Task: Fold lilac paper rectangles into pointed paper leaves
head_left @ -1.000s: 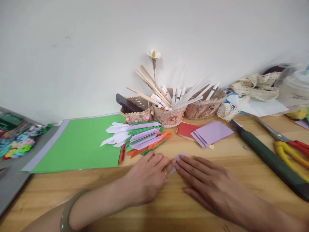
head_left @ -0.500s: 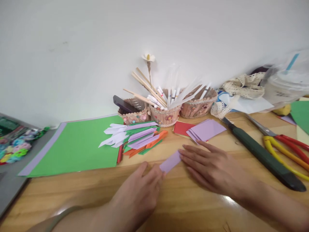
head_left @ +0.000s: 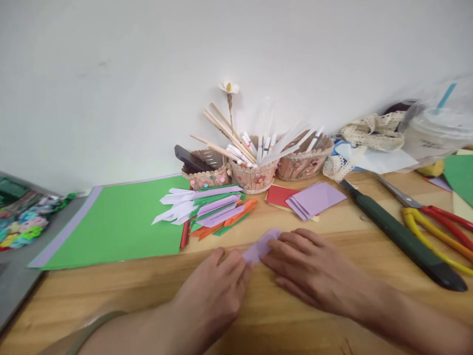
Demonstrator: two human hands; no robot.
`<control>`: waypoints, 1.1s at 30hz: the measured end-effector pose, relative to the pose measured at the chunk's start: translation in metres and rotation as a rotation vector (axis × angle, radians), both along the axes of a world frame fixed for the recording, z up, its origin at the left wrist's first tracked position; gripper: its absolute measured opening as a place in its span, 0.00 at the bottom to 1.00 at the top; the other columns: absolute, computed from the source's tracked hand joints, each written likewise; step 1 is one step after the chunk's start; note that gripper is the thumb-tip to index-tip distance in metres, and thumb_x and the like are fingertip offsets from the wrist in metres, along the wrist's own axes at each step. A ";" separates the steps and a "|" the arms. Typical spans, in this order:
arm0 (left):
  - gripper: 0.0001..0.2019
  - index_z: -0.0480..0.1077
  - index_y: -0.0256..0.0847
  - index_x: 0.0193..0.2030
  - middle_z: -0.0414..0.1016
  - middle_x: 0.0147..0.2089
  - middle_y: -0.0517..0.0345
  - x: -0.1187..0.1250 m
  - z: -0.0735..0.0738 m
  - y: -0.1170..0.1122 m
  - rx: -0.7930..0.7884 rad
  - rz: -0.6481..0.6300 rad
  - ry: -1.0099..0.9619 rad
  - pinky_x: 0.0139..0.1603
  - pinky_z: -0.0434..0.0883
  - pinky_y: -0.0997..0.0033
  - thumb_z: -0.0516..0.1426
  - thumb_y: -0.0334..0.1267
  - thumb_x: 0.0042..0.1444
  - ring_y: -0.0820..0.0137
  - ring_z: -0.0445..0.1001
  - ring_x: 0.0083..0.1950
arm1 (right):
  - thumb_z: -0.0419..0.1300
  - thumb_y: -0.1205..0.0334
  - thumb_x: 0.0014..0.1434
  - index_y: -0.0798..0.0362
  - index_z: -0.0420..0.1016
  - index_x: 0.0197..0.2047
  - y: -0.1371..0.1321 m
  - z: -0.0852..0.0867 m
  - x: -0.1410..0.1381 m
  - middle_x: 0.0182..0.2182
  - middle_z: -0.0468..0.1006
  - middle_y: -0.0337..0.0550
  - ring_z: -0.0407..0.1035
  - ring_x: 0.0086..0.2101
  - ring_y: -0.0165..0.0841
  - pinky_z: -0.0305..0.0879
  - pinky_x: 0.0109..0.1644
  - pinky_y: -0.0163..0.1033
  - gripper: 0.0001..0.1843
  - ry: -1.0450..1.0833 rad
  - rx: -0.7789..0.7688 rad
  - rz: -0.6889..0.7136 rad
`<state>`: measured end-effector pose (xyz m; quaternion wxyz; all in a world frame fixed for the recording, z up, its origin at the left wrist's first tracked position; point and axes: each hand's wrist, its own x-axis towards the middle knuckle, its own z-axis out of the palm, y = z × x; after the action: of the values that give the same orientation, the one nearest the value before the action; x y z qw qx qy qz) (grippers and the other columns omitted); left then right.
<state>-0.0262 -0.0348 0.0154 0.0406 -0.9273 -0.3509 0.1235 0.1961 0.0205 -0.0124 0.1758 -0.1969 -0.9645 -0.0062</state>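
Observation:
On the wooden table, a small folded piece of purple paper (head_left: 261, 246) lies slanted between my two hands. My left hand (head_left: 214, 288) is closed on its lower left end, thumb and forefinger pressed together there. Over the right end, the bent fingers of my right hand (head_left: 308, 266) press and grip the paper, covering part of it. Just beyond, a stack of purple paper slips (head_left: 320, 197) partly covers red slips (head_left: 280, 196). Left of these sits a heap of folded paper pieces (head_left: 218, 207) in white, purple, green and orange.
Large green sheets (head_left: 118, 222) lie at the left. Decorated pots (head_left: 253, 178) with sticks and markers stand by the wall. A dark green utility knife (head_left: 399, 231) and scissors (head_left: 414, 209) lie at the right, with lace ribbon (head_left: 373, 130) and a plastic cup (head_left: 439, 125) behind.
My right hand has slid left and slightly down along the purple paper, its fingers now more bent over it. My left hand stays at nearly the same spot.

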 end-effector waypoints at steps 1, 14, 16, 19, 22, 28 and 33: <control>0.16 0.64 0.33 0.57 0.73 0.40 0.48 -0.001 0.000 0.000 -0.007 0.005 0.001 0.43 0.62 0.65 0.51 0.33 0.64 0.64 0.66 0.45 | 0.50 0.58 0.66 0.49 0.72 0.52 0.004 0.001 0.003 0.45 0.76 0.41 0.66 0.45 0.37 0.59 0.50 0.45 0.15 0.004 -0.004 0.003; 0.18 0.70 0.29 0.54 0.75 0.38 0.48 -0.008 -0.001 -0.007 0.029 -0.034 0.025 0.37 0.61 0.66 0.56 0.39 0.61 0.64 0.66 0.41 | 0.50 0.65 0.63 0.56 0.74 0.47 0.035 0.013 0.023 0.44 0.77 0.48 0.67 0.44 0.38 0.62 0.48 0.47 0.15 -0.021 -0.061 0.114; 0.18 0.70 0.30 0.53 0.75 0.39 0.47 -0.010 0.000 -0.009 0.023 -0.033 0.031 0.39 0.61 0.66 0.57 0.40 0.60 0.63 0.66 0.42 | 0.49 0.66 0.63 0.56 0.74 0.47 0.037 0.013 0.025 0.43 0.77 0.49 0.68 0.44 0.38 0.64 0.47 0.46 0.15 -0.019 -0.074 0.106; 0.17 0.69 0.32 0.54 0.75 0.39 0.48 -0.011 0.001 -0.011 0.012 -0.015 0.029 0.41 0.61 0.65 0.56 0.39 0.61 0.63 0.67 0.43 | 0.49 0.67 0.63 0.56 0.74 0.46 0.040 0.013 0.027 0.42 0.78 0.49 0.68 0.45 0.37 0.65 0.47 0.45 0.14 -0.001 -0.094 0.086; 0.16 0.68 0.34 0.55 0.75 0.37 0.49 -0.012 0.001 -0.012 -0.001 0.010 0.020 0.40 0.61 0.66 0.55 0.37 0.62 0.64 0.67 0.42 | 0.50 0.67 0.63 0.56 0.74 0.45 0.041 0.014 0.027 0.40 0.78 0.49 0.68 0.44 0.37 0.66 0.46 0.44 0.13 0.014 -0.094 0.087; 0.19 0.67 0.31 0.56 0.75 0.31 0.51 -0.014 -0.001 -0.015 -0.040 0.021 0.039 0.33 0.60 0.67 0.56 0.35 0.60 0.65 0.69 0.35 | 0.49 0.67 0.64 0.56 0.74 0.44 0.038 0.012 0.024 0.37 0.79 0.48 0.70 0.42 0.36 0.68 0.45 0.43 0.13 0.035 -0.061 0.053; 0.21 0.67 0.31 0.57 0.77 0.32 0.51 -0.014 0.003 -0.017 -0.063 0.027 0.084 0.32 0.61 0.66 0.58 0.34 0.57 0.65 0.71 0.35 | 0.51 0.67 0.63 0.57 0.75 0.43 0.039 0.009 0.027 0.37 0.80 0.46 0.71 0.40 0.36 0.69 0.43 0.43 0.12 0.058 -0.032 0.017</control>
<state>-0.0399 -0.0520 0.0188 0.0243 -0.9172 -0.3575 0.1739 0.2230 0.0597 -0.0037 0.2003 -0.1915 -0.9607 0.0166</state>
